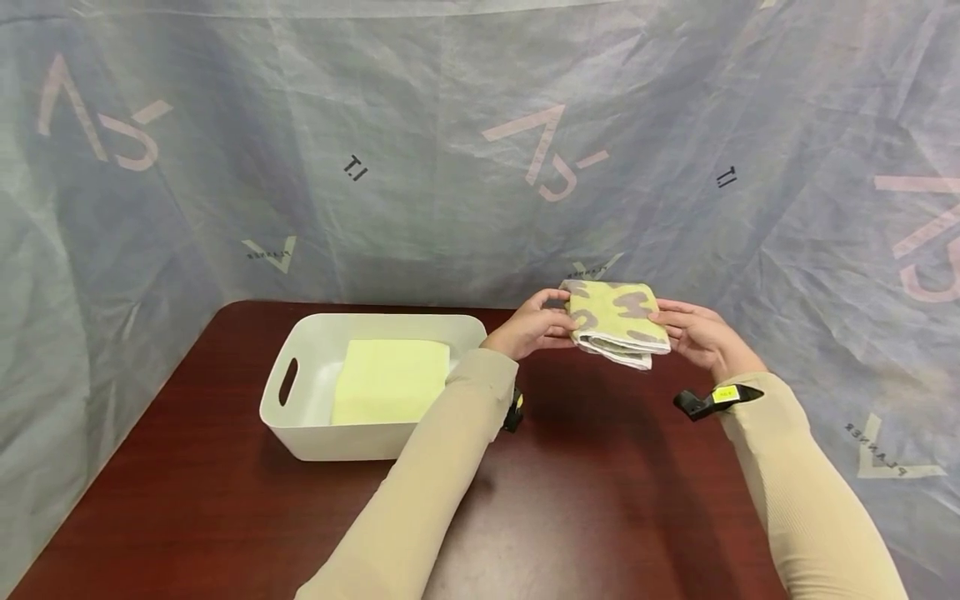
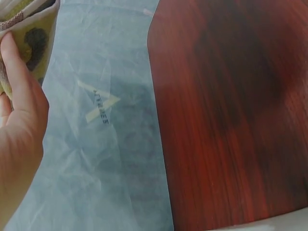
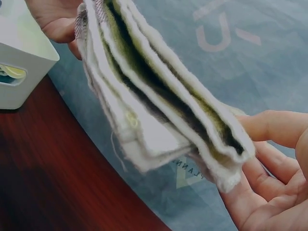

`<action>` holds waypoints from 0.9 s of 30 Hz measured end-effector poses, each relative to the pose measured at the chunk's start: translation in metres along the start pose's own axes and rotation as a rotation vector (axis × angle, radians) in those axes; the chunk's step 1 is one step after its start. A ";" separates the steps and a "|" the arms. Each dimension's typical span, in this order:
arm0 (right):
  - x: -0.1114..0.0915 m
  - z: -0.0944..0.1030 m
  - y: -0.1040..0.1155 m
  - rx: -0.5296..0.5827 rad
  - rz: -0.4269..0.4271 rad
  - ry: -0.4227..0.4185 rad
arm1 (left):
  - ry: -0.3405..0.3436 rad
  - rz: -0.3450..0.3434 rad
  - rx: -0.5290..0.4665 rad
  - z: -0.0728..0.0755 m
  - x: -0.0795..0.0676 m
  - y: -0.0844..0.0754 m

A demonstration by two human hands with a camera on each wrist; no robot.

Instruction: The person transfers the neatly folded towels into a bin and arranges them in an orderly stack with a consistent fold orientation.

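A folded yellow towel [image 1: 618,310] with grey shapes and white edges is held up above the table, between both hands. My left hand [image 1: 531,323] pinches its left side, thumb on top and fingers beneath. At the opposite side my right hand [image 1: 697,333] grips the towel's edge between thumb and fingers. In the right wrist view the stacked layers of the towel [image 3: 159,91] face the camera, with the right hand [image 3: 274,168] at their lower end. Only a corner of the towel [image 2: 36,45] shows in the left wrist view, beside the left hand [image 2: 21,106].
A white plastic basket [image 1: 300,442] with handle holes stands on the left of the dark red wooden table [image 1: 570,517]. Inside lies a flat pale yellow folded cloth or sheet [image 1: 393,379]. Grey printed sheeting [image 1: 450,167] hangs behind the table and along its sides.
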State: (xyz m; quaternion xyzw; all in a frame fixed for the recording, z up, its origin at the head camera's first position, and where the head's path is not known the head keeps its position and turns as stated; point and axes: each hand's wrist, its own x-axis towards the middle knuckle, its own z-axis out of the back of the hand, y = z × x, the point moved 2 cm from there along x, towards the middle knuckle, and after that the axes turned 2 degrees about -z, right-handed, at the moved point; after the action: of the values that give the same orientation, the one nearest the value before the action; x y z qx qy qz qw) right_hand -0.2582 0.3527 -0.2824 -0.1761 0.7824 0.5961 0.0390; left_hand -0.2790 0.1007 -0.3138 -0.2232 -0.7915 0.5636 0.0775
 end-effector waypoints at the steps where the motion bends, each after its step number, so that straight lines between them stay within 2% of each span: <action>1: 0.000 -0.001 0.000 0.002 0.000 -0.004 | 0.002 0.000 -0.001 0.001 0.000 -0.001; 17: 0.012 -0.026 0.002 0.010 -0.014 0.004 | 0.024 0.011 0.046 0.022 -0.014 -0.021; 23: 0.017 -0.040 0.001 -0.005 -0.021 0.007 | 0.004 -0.008 0.033 0.034 -0.018 -0.025; 27: 0.020 -0.046 0.001 -0.017 -0.032 -0.001 | -0.008 0.005 0.032 0.041 -0.020 -0.026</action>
State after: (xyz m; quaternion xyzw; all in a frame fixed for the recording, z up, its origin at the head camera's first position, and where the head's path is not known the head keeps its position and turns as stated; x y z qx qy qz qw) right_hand -0.2707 0.3052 -0.2736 -0.1884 0.7745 0.6020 0.0476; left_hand -0.2837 0.0498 -0.3015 -0.2215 -0.7822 0.5773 0.0766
